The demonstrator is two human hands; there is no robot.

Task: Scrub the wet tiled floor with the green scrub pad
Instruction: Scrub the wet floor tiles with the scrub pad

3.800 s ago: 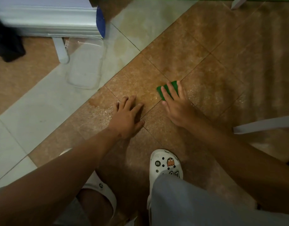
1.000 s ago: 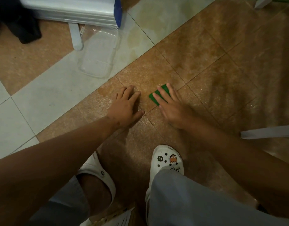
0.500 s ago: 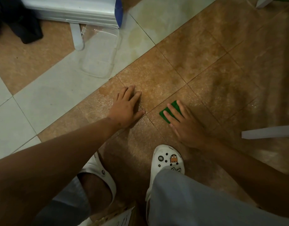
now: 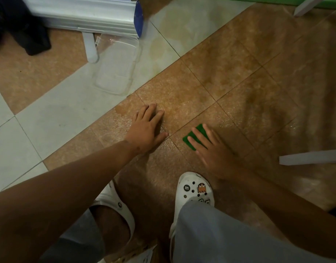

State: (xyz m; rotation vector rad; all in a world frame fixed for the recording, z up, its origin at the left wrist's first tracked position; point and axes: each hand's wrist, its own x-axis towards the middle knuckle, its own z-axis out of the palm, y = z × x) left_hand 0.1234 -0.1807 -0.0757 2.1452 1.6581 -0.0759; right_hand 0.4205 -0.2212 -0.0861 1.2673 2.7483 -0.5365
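Lying under rt grip (image 4: 214, 156): grn pad (image 4: 199, 128)

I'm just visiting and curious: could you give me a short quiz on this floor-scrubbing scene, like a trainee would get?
1. True or false: the left hand rests flat on a wet brown tile.
2. The green scrub pad lies under: A) the right hand; B) the black cloth; C) the clear tray.
3. Fill in: the orange charm sits on a white ____.
Key: 1 true; 2 A; 3 clog.
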